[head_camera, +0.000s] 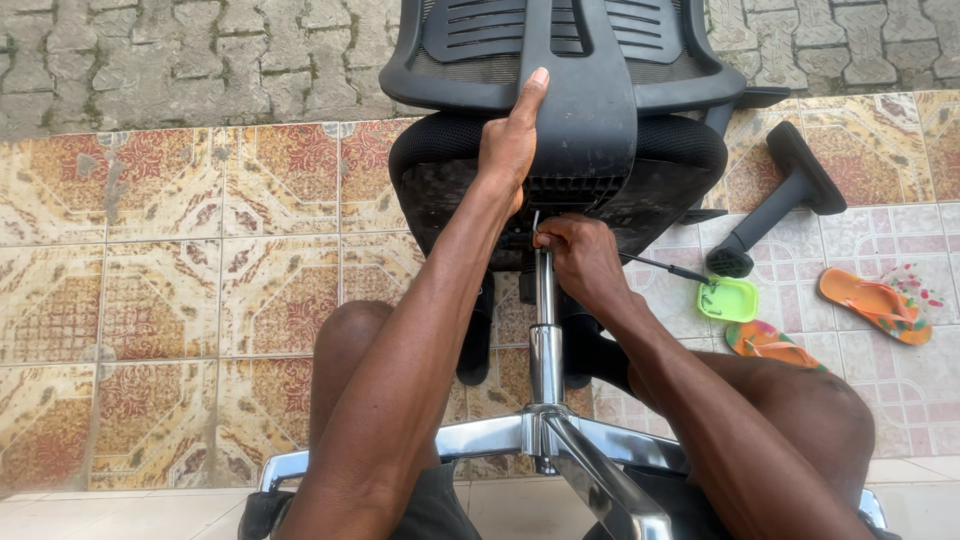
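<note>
Two hands: left hand (510, 140) flat against chair (585, 110); right hand (580, 255) grips tool, patterned tiles (160, 290).

Single view, head-worn camera, pointing steeply down and slightly forward from above the seated person's knees. Close range: forearms and the chrome chair base (560, 440) fill the lower frame, base cut off by the bottom edge. Tiled floor (160, 290) spans the middle; grey paving (180, 60) runs along the top edge.
</note>
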